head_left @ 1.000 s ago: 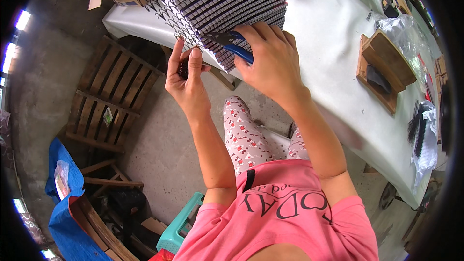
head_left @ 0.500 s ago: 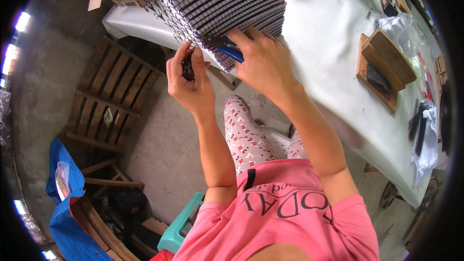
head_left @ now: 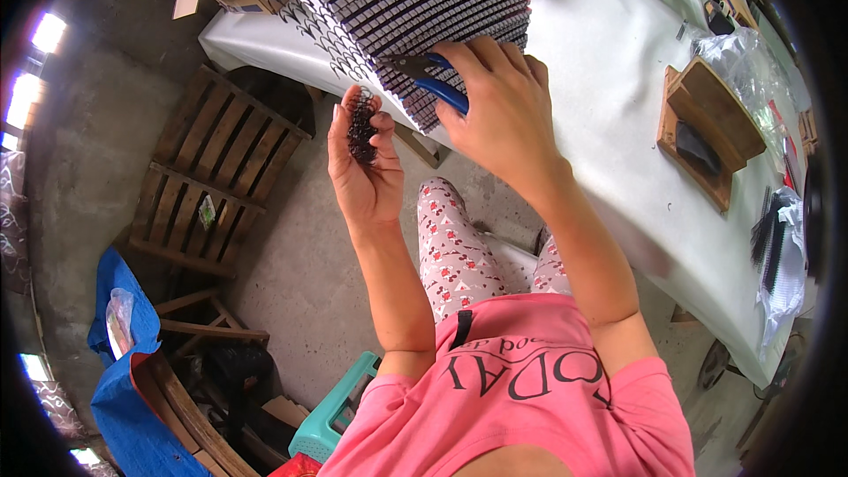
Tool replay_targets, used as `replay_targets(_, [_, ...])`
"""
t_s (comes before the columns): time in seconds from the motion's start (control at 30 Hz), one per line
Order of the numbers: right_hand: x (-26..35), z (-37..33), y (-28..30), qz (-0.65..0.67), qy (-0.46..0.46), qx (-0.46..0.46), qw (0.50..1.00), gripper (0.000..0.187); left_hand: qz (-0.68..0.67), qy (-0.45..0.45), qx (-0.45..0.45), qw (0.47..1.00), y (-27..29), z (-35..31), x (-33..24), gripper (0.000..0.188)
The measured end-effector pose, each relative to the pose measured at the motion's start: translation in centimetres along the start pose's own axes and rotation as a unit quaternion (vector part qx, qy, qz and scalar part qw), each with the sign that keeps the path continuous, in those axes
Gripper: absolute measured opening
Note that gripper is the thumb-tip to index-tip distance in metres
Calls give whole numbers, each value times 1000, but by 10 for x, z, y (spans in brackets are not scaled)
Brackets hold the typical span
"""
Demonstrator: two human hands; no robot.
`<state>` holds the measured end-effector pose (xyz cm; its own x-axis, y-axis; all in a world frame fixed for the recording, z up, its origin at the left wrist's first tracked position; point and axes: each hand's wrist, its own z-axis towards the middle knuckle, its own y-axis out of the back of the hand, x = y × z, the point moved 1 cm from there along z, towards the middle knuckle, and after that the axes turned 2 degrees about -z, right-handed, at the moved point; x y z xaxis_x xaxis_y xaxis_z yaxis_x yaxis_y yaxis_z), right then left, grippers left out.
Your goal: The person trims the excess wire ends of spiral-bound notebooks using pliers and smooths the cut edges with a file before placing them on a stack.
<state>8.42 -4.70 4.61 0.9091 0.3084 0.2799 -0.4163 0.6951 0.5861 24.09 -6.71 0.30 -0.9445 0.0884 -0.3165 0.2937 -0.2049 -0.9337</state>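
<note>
My right hand [head_left: 499,110] grips blue-handled pliers [head_left: 428,79], whose dark jaws point left against the edge of a tall stack of dark, white-patterned sheets [head_left: 415,9] on the white table [head_left: 618,124]. My left hand [head_left: 362,168] is raised just below the stack's edge, palm toward me, pinching a small bunch of dark wire coil [head_left: 360,128] between thumb and fingers. The two hands are a short gap apart. I am seated, in a pink shirt and patterned trousers.
A wooden holder [head_left: 707,128] with a dark insert sits on the table at right, with clear plastic bags [head_left: 751,62] and black strips [head_left: 770,243] beyond. A wooden pallet [head_left: 208,177] lies on the concrete floor at left. A blue tarp [head_left: 124,371] and a teal stool [head_left: 340,411] sit below.
My left hand has dropped away from the stack's edge and turned palm up, with the dark coil now showing in its fingers. My right hand keeps the pliers at the stack.
</note>
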Motion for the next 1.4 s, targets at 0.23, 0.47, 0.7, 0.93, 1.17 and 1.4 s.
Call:
replay_targets(0.23, [2,3,-1,-17,1,20,1000,37,181,-103,-72,975,-17,6,7,29])
replay_targets(0.47, [12,4,3,-71,22,16,997,31,328,-209,-95,917,-27,13,7,20])
replay_targets(0.7, [-1,4,-3,-19,-34,88,995,18,425,-252,-127,860,-31,15,13,18])
replay_targets(0.93, [-30,-7,14,-19,7,57,998,23,532,-319,-179,763,-48,0,15,20])
replay_targets(1.17, [-163,-54,173,-229,9,-184,956,41,445,-186,-74,873,-56,-31,48,18])
replay_targets(1.4, [-347,-65,276,-181,-359,-288,869,46,194,393,31,898,-155,-29,243,16])
